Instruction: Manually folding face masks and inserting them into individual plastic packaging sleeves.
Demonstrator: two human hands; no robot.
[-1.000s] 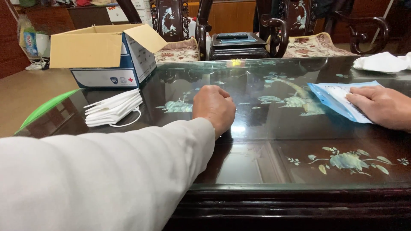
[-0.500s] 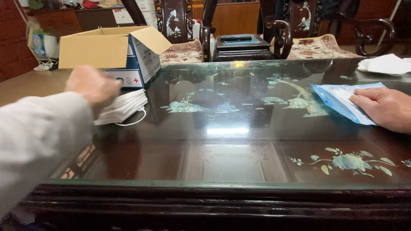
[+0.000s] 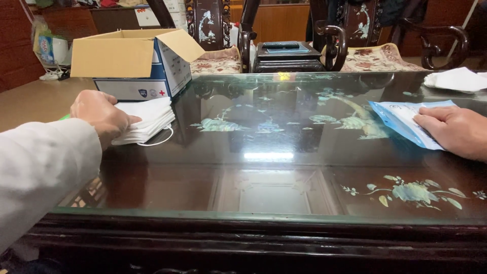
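Our left hand (image 3: 99,115) rests on the one stack of white masks (image 3: 144,121) at nine o'clock, fingers curled over its edge, before one open cardboard box (image 3: 133,62). At three o'clock our right hand (image 3: 454,131) presses one blue pouch (image 3: 401,119) flat, fingers together. On the glass table (image 3: 269,172), we judge the stack could slide and fan out.

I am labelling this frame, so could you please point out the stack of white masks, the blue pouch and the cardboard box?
stack of white masks (image 3: 149,117): head view, on the top mask's bare right part.
blue pouch (image 3: 398,119): head view, on its uncovered left half.
cardboard box (image 3: 114,58): head view, on the brown front flap.
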